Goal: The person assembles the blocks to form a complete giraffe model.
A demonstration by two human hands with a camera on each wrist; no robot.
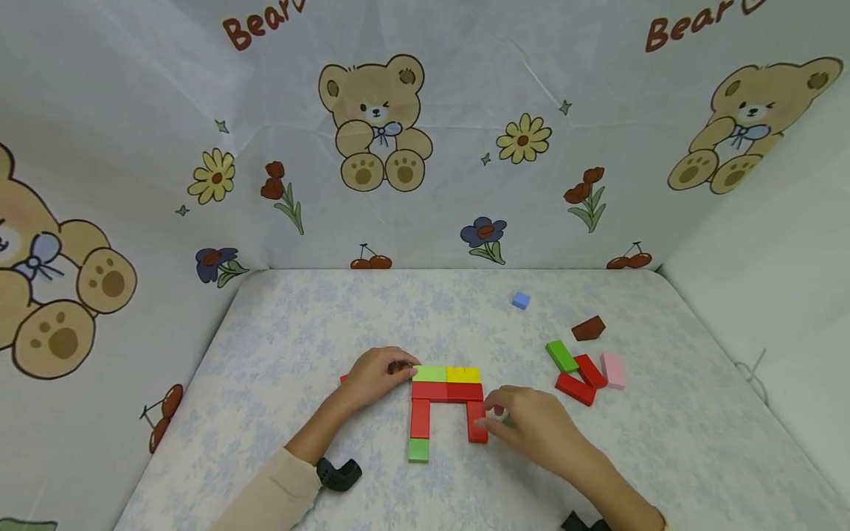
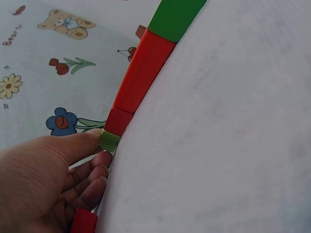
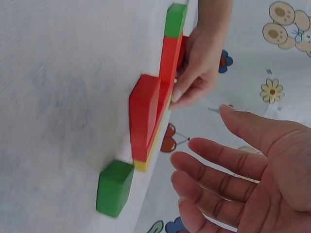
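Observation:
Coloured blocks form an arch shape on the table. A light green block and a yellow block make the far row, with two red blocks along its near side. From these, a left red block ending in a green block and a right red block extend toward me. My left hand pinches the light green block's left end between thumb and index finger. Beside the right red block is my right hand, fingers loosely bent around nothing. A loose green block lies near it, mostly hidden in the head view.
To the right lie a green block, two red blocks, a pink block and a brown block. A small blue block sits farther back. Behind the left hand, another red block shows partly.

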